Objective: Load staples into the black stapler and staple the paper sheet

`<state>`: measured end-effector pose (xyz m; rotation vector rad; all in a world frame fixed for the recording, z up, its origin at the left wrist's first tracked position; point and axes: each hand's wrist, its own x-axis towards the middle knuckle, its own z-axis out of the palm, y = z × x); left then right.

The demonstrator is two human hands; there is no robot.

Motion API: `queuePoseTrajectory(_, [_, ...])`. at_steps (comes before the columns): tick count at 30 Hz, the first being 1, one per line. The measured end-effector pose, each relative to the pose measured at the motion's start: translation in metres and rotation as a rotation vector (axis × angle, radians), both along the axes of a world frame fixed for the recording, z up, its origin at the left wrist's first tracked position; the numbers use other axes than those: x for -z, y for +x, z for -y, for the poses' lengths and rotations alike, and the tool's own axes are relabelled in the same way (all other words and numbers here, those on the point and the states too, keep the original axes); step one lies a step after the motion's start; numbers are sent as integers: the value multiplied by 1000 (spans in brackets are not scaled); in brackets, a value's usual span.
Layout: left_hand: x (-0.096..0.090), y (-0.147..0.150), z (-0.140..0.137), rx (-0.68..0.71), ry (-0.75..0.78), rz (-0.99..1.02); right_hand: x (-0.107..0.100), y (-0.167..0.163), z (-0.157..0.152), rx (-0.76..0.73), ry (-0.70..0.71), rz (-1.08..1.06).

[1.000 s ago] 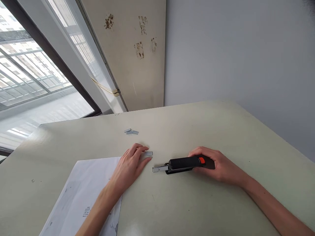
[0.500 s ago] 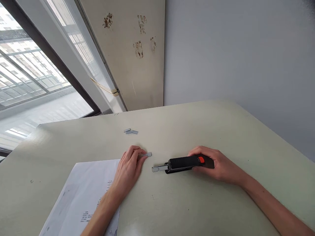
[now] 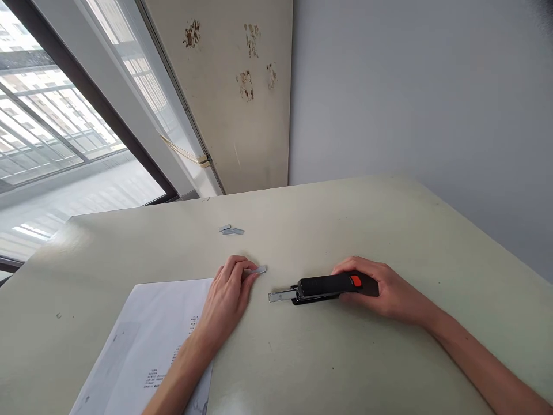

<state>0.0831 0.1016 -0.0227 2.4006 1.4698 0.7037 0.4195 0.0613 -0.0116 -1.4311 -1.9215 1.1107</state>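
Note:
Between its thumb and fingers my left hand pinches a strip of staples, whose bright end pokes out to the right. My right hand is wrapped round the rear of a black stapler with a red button. A metal staple tray sticks out of the stapler's front, toward my left hand. A small gap separates the strip from the tray. The stapler's underside and part of its rear are hidden by my right hand.
Several more staple strips lie in a small heap farther back on the table. Printed paper sheets lie under my left forearm. A window stands at the left, a grey wall at the back right.
The whole view has shifted very slightly. Both hands keep their holds on the staple strip and the stapler, and the strip's visible end is tilted up a little more.

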Motion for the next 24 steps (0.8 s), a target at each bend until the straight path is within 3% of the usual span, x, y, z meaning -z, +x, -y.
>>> queuePoseTrajectory(7, [-8,0,3,13,-49,64,0,-1,-1,1,14,-9])
queuePoseTrajectory(16, [-23,15,21,275,28,-10,-1,-2,-1,-7,34,-13])
queuePoseTrajectory(24, [-27,18,26,297,65,-69,-1,-2,-1,-2,13,-13])
